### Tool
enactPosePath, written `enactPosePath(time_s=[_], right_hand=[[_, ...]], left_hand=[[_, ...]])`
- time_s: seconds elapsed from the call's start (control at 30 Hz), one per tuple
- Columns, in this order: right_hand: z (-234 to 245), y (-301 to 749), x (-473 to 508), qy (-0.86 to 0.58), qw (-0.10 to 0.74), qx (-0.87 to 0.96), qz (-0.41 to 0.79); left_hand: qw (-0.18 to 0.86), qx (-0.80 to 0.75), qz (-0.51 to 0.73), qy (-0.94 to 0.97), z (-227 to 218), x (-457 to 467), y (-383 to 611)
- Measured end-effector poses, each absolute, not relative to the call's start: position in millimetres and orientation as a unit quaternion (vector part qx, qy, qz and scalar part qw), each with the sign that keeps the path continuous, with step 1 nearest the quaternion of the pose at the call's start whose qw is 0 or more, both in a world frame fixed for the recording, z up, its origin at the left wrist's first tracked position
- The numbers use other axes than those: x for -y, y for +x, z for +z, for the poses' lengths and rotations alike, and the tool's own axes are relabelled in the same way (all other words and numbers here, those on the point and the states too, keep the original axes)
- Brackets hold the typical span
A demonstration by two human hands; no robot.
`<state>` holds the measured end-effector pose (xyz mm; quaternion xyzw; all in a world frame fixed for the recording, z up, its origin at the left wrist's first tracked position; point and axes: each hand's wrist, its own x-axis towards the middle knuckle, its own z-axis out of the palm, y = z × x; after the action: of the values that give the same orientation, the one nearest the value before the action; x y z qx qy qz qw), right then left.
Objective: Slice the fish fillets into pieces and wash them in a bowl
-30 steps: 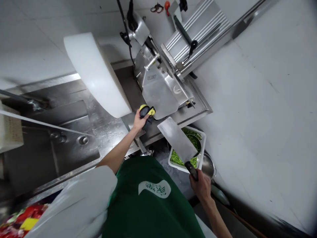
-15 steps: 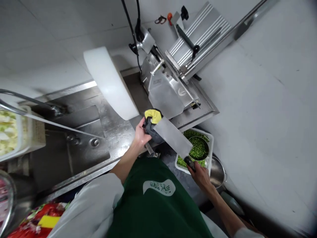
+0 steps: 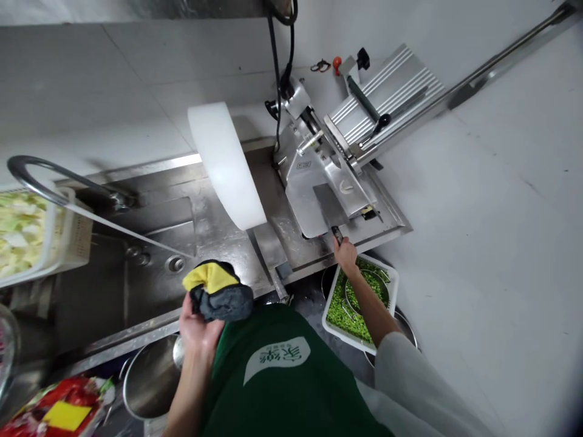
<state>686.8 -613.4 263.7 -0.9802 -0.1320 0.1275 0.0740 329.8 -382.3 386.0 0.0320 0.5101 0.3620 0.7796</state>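
My left hand [image 3: 198,328] is closed around a bunched yellow and dark grey cloth [image 3: 223,297], held in front of the counter edge beside the sink. In my right hand [image 3: 346,254] is the dark handle of a cleaver [image 3: 331,206]. Its wide blade points away from me, over the lower front of the metal meat slicer [image 3: 303,209]; whether it touches the slicer I cannot tell. A second cleaver [image 3: 268,244] lies on the counter between my hands, its handle sticking out past the front edge. Behind it a thick white cutting board [image 3: 230,167] stands on its edge.
At left are a sink [image 3: 104,279] with a curved faucet [image 3: 34,164] and a white basket [image 3: 75,243] of chopped vegetables. A steel pot [image 3: 148,382] stands below. A white crate [image 3: 334,297] of chopped greens sits under my right forearm. A wall [image 3: 492,230] closes the right side.
The cloth has left the cleaver's blade and moved left and toward me with my left hand. My right hand has carried the cleaver forward, over the counter by the slicer.
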Motion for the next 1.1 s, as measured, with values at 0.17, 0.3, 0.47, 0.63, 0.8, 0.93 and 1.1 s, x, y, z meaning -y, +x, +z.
enactPosePath(time_s=[0.17, 0.3, 0.47, 0.63, 0.8, 0.93, 1.1], right_hand=[[269.0, 695.3, 608.9, -0.983, 0.099, 0.154, 0.03], [265.1, 605.7, 603.4, -0.948, 0.138, 0.263, 0.115], [236.7, 491.1, 567.9, -0.887, 0.197, 0.202, 0.365], [224.0, 483.6, 533.6, -0.794, 0.395, 0.099, 0.452], [243.7, 487.3, 595.5, -0.846, 0.375, 0.15, 0.348], [263.8, 507.9, 667.2, -0.882, 0.36, 0.136, 0.274], [260.3, 594.8, 650.1, -0.907, 0.366, 0.126, 0.167]], left_hand=[[0.74, -0.535, 0.405, 0.053, 378.6, 376.3, 291.2], [0.738, -0.526, 0.415, 0.078, 363.8, 372.5, 272.9], [0.747, -0.515, 0.418, 0.053, 359.0, 369.5, 281.1], [0.758, -0.522, 0.388, 0.044, 372.5, 370.6, 310.4], [0.774, -0.519, 0.356, 0.075, 375.7, 372.3, 326.8], [0.78, -0.517, 0.35, 0.055, 376.7, 372.7, 336.3], [0.807, -0.514, 0.289, 0.018, 385.0, 383.2, 366.1]])
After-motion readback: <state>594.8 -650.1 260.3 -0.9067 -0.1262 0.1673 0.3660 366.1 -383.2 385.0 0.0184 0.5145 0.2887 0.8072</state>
